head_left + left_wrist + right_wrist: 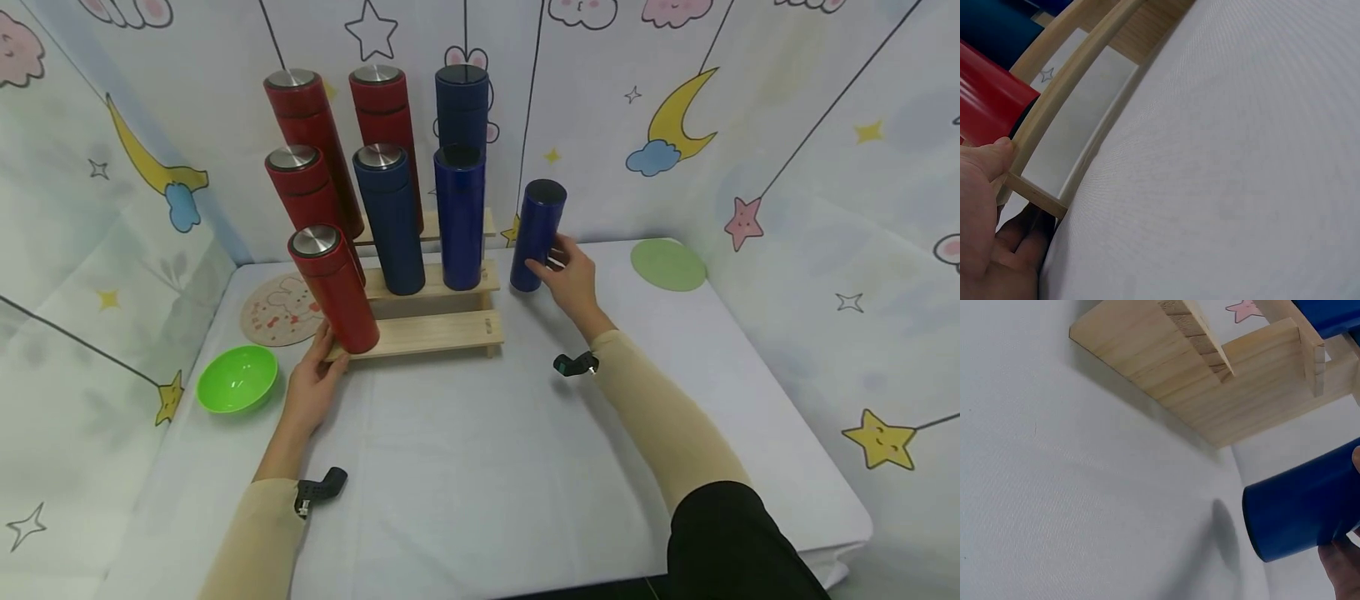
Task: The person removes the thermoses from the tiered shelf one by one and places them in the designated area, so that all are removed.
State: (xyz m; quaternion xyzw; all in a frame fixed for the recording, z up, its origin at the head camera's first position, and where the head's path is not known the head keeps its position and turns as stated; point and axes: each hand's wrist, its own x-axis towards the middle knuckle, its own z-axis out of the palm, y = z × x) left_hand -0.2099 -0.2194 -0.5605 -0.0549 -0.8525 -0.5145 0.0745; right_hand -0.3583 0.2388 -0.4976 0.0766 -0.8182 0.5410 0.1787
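At the right of the head view, my right hand (572,279) grips a blue thermos bottle (537,237) round its body. The bottle's base (1260,525) hangs just off the table, apart from its shadow in the right wrist view. My left hand (309,392) holds the left end of the lowest step of a wooden tiered stand (435,333). Its thumb (1000,150) lies on the step's edge beside a red thermos bottle (337,292), while its other fingers wrap round the side piece. On the middle step stand a dark blue bottle (390,225) and a blue bottle (460,221).
More red bottles (303,187) and another dark blue bottle (461,104) stand on the stand's left side and top step. A green bowl (237,381) and a round patterned mat (273,321) lie at left. A green round mat (667,265) lies at right.
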